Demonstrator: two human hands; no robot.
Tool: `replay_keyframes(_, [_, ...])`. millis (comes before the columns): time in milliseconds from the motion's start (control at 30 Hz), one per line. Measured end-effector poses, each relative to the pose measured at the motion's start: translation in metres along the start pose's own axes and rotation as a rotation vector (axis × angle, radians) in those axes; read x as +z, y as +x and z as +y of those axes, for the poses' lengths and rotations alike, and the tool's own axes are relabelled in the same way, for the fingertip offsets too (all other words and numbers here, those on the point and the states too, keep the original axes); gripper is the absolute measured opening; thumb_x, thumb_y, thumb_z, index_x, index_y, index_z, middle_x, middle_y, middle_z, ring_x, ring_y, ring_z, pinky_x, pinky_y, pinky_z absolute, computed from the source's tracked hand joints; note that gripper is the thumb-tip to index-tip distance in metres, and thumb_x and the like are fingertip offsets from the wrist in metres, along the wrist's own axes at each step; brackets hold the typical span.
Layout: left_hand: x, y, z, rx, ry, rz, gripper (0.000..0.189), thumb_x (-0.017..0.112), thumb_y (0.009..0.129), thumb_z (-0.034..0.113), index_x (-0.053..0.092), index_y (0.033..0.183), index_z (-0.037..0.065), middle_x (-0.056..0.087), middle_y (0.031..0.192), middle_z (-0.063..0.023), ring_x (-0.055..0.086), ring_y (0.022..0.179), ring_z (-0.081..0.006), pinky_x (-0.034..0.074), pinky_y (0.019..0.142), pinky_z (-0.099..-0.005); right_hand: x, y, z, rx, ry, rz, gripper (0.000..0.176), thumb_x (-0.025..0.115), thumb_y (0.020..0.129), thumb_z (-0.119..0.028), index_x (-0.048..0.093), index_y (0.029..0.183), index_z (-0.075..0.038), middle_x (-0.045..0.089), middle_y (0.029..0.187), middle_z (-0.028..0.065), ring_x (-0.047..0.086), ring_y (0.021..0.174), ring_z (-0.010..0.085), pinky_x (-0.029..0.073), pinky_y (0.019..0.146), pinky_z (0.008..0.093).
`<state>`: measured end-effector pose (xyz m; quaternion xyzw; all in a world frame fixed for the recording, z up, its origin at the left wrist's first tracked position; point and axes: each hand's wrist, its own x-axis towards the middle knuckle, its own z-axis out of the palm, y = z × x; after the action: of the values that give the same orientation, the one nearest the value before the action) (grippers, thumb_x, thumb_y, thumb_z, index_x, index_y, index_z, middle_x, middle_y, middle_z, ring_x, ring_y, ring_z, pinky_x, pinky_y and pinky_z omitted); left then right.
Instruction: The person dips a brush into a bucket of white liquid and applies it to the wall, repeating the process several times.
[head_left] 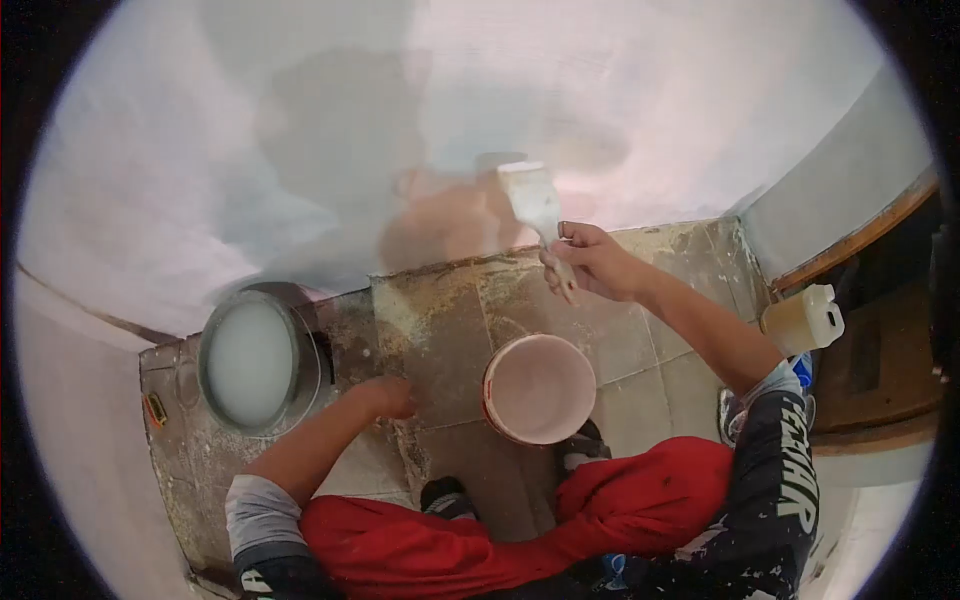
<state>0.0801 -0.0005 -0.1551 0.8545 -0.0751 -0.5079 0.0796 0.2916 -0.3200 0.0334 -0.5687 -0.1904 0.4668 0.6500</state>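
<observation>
My right hand [592, 262] grips the handle of a wide paintbrush [537, 205], its whitish bristle end raised in front of the wall. Below it, a round bucket [541, 390] with a pale pinkish inside stands on the floor between my feet. My left hand [393, 398] hangs between that bucket and a larger grey bucket [250, 362] of whitish liquid at the left. Its fingers look curled, but what they hold, if anything, is too unclear to tell.
A wall [330, 120] with patchy white and pinkish paint rises ahead. A yellowish jug [803, 320] stands at the right near a brown wooden piece [875, 345]. On the tiled floor [440, 370], a small yellow and red item [155, 409] lies at far left.
</observation>
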Motion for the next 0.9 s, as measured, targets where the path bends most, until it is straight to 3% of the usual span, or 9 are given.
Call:
replay_keyframes(67, [-0.014, -0.021, 0.015, -0.072, 0.026, 0.024, 0.040, 0.054, 0.083, 0.028, 0.066, 0.107, -0.002, 0.065, 0.109, -0.0228, 0.064, 0.099, -0.0367, 0.050, 0.084, -0.0466, 0.005, 0.016, 0.009, -0.083, 0.172, 0.126, 0.015, 0.049, 0.099, -0.016, 0.048, 0.107, -0.004, 0.055, 0.090, 0.0047, 0.056, 0.072, 0.0147, 0.049, 0.059, 0.0290])
replay_keyframes(167, [-0.017, -0.035, 0.019, 0.028, 0.035, 0.056, 0.041, 0.052, 0.083, 0.029, 0.066, 0.107, -0.001, 0.064, 0.111, -0.0227, 0.063, 0.101, -0.0374, 0.049, 0.087, -0.0468, 0.020, 0.026, 0.003, -0.124, 0.177, 0.218, 0.009, 0.047, 0.098, -0.014, 0.045, 0.100, -0.005, 0.052, 0.086, 0.0045, 0.051, 0.066, 0.0131, 0.044, 0.053, 0.0281])
replay_keyframes(267, [-0.018, -0.042, 0.021, 0.023, -0.167, 0.203, 0.041, 0.051, 0.083, 0.031, 0.067, 0.103, -0.001, 0.065, 0.108, -0.0229, 0.062, 0.100, -0.0380, 0.048, 0.087, -0.0467, 0.038, 0.027, -0.015, -0.206, 0.149, 0.347, 0.008, 0.046, 0.098, -0.013, 0.042, 0.095, -0.006, 0.050, 0.083, 0.0047, 0.046, 0.061, 0.0121, 0.038, 0.046, 0.0277])
replay_keyframes(333, [-0.022, -0.034, 0.020, 0.014, 0.014, 0.035, 0.041, 0.051, 0.083, 0.032, 0.069, 0.097, -0.002, 0.066, 0.104, -0.0237, 0.063, 0.098, -0.0380, 0.048, 0.085, -0.0466, 0.043, 0.026, -0.024, -0.225, 0.128, 0.340, 0.009, 0.047, 0.097, -0.013, 0.041, 0.094, -0.007, 0.050, 0.082, 0.0049, 0.046, 0.060, 0.0122, 0.037, 0.044, 0.0276])
replay_keyframes(467, [-0.022, -0.045, 0.023, 0.056, -0.015, 0.153, 0.040, 0.052, 0.082, 0.031, 0.069, 0.096, -0.002, 0.065, 0.102, -0.0248, 0.063, 0.097, -0.0382, 0.048, 0.084, -0.0472, 0.046, 0.027, -0.019, -0.174, 0.135, 0.412, 0.010, 0.047, 0.095, -0.014, 0.041, 0.092, -0.007, 0.050, 0.080, 0.0046, 0.044, 0.055, 0.0118, 0.031, 0.039, 0.0266])
replay_keyframes(600, [-0.033, -0.049, 0.033, 0.025, -0.026, 0.077, 0.039, 0.054, 0.081, 0.031, 0.070, 0.094, -0.002, 0.066, 0.100, -0.0241, 0.063, 0.095, -0.0382, 0.048, 0.083, -0.0475, 0.045, 0.028, -0.017, -0.115, 0.179, 0.430, 0.009, 0.048, 0.093, -0.014, 0.042, 0.090, -0.007, 0.050, 0.079, 0.0043, 0.044, 0.054, 0.0115, 0.030, 0.039, 0.0255])
replay_keyframes(767, [-0.036, -0.049, 0.032, 0.016, -0.063, 0.095, 0.037, 0.054, 0.082, 0.031, 0.070, 0.092, -0.001, 0.067, 0.100, -0.0230, 0.063, 0.094, -0.0380, 0.048, 0.082, -0.0475, 0.059, 0.025, -0.096, -0.260, 0.091, 0.474, 0.012, 0.046, 0.092, -0.012, 0.049, 0.083, -0.006, 0.049, 0.076, 0.0027, 0.041, 0.052, 0.0076, 0.023, 0.035, 0.0207])
replay_keyframes(900, [-0.032, -0.042, 0.031, 0.034, -0.009, 0.062, 0.038, 0.053, 0.083, 0.032, 0.070, 0.092, -0.001, 0.067, 0.100, -0.0227, 0.064, 0.093, -0.0386, 0.049, 0.083, -0.0478, 0.100, -0.003, -0.172, -0.411, 0.034, 0.433, 0.015, 0.044, 0.092, -0.010, 0.049, 0.079, -0.003, 0.044, 0.068, 0.0018, 0.031, 0.048, 0.0047, 0.019, 0.033, 0.0196])
